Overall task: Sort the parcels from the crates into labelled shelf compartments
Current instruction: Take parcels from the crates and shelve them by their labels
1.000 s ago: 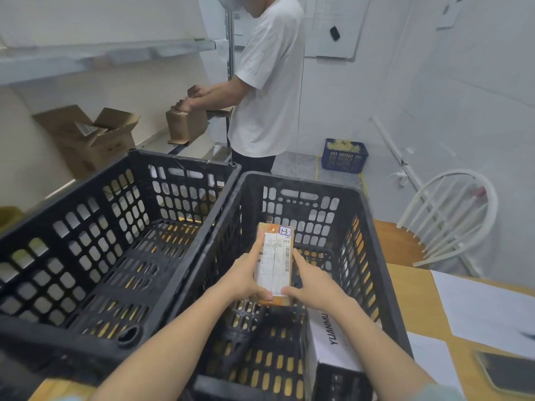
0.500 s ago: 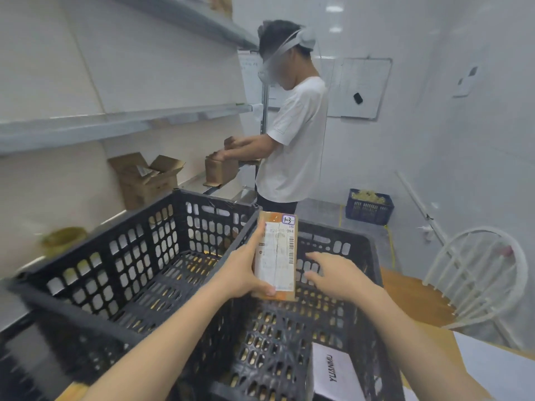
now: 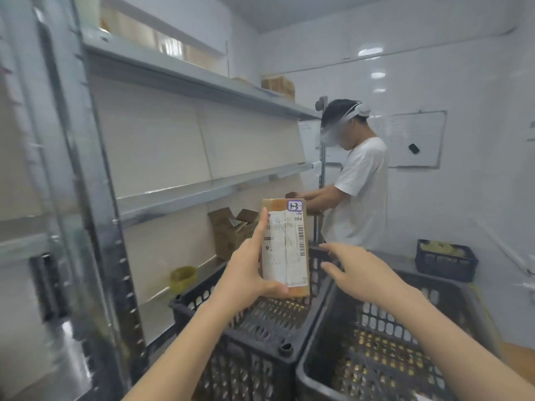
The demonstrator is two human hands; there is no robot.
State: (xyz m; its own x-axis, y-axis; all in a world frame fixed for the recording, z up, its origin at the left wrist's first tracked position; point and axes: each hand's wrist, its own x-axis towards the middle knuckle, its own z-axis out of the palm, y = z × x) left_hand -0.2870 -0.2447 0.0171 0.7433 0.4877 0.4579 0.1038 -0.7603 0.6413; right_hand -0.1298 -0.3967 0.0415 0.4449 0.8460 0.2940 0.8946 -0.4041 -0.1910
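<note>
The parcel's point(image 3: 285, 247) printed label is smeared: "094" and a handwritten "1-3" tag read, the finer lines do not. The left hand point(image 3: 246, 273) covers the parcel's left edge and lower corner. The parcel hides part of the open box point(image 3: 228, 230) behind it. The near shelf post point(image 3: 86, 198) is blurred. The bottom edge cuts off the left crate point(image 3: 249, 369), the right crate point(image 3: 311, 345) and both forearms. The yellow thing point(image 3: 183, 277) on the shelf and the blue basket's point(image 3: 445, 260) contents cannot be made out.
</note>
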